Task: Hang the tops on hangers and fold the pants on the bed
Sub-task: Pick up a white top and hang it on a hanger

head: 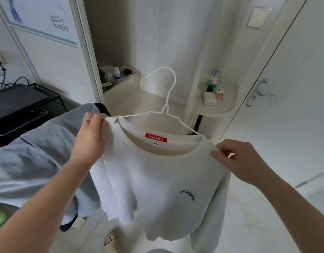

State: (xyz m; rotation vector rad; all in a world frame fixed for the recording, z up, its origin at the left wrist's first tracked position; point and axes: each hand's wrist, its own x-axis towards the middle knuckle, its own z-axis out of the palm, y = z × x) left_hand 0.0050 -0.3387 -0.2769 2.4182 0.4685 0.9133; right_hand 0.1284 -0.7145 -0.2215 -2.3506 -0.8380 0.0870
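Both hands (91,136) (238,161) pinch white top's (157,179) shoulders; hanger (166,99) hook up.

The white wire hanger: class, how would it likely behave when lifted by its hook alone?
Probably light and springy: the white wire hanger is thin. The white top hangs limp, so it may sway and tilt the hanger. On smooth wire, it could slip off.

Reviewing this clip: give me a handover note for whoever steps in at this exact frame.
Left hand pinches one shoulder of the white top, over a hanger end.
Right hand pinches the other shoulder.
The hanger is through the neck, hook free, held in mid-air.
Grey garment lies bunched at left, unhung.
Done: top threaded on hanger.
Left: hang it up, probably the grey garment next; pants and bed not in view.
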